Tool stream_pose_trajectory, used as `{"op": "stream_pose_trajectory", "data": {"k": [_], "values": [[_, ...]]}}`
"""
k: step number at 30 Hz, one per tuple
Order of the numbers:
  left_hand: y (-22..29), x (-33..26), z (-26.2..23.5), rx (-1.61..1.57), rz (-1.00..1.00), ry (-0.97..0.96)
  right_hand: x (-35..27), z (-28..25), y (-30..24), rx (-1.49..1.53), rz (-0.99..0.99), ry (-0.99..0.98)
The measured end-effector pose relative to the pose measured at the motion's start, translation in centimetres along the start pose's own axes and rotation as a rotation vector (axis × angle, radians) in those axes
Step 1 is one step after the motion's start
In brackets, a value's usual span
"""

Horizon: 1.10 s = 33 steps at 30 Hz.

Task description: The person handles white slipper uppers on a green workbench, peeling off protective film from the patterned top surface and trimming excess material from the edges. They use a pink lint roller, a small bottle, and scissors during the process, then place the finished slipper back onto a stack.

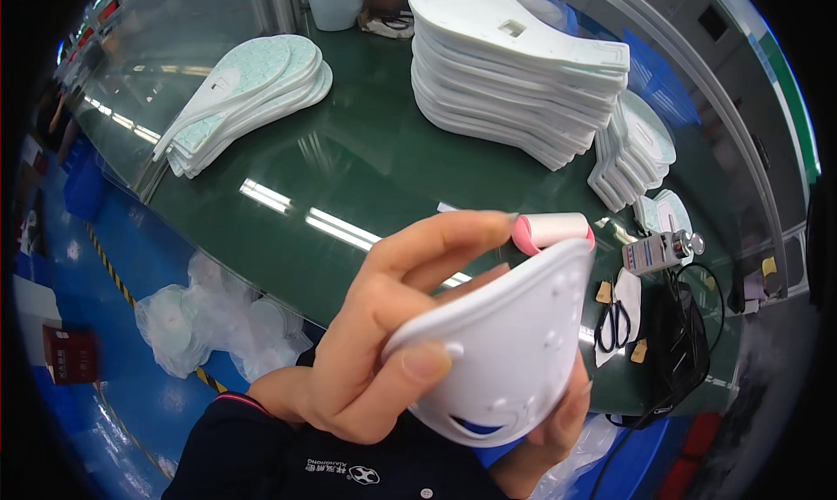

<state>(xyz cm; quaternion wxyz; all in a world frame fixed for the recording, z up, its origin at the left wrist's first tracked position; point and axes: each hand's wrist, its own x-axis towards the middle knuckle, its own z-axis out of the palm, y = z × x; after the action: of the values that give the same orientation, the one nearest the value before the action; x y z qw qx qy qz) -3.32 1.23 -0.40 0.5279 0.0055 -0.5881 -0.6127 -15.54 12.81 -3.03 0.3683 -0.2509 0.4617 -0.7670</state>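
Observation:
A white curved plastic panel (514,343), with small raised studs and a slot near its lower edge, is held up tilted in front of my chest. My left hand (362,334) grips its left edge, thumb on the studded face and fingers curled above the rim. Behind the panel's lower right side, my right hand (565,413) supports it, its fingers mostly hidden. Just beyond the panel's upper edge lies a white roll with pink ends (556,230), close to my left fingertips.
A tall stack of white paddle-shaped panels (514,81) stands at the back; smaller pale-green patterned stacks lie at left (253,90) and right (632,151). On the right are a metal-topped bottle (658,252), scissors (614,324) on white cloth and a black bag (680,352).

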Motion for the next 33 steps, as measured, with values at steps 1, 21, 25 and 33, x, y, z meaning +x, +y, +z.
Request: {"op": "stream_pose_trajectory", "data": {"k": [1,21,25,33], "values": [[0.0,0.2,0.0,0.004,-0.031,0.015,-0.4,0.2,0.0,0.091,0.041,0.022],[3.3,-1.1,0.5,0.232,-0.141,-0.046,-3.4,-0.1,-1.6,-0.129,-0.33,0.322],[3.8,-1.1,0.5,0.051,-0.188,-0.106,-3.8,0.0,-2.1,-0.06,-0.309,0.288],[3.3,-1.6,2.4,-0.035,-0.149,0.239,-3.8,0.4,-2.2,0.005,-0.254,0.235]]}}
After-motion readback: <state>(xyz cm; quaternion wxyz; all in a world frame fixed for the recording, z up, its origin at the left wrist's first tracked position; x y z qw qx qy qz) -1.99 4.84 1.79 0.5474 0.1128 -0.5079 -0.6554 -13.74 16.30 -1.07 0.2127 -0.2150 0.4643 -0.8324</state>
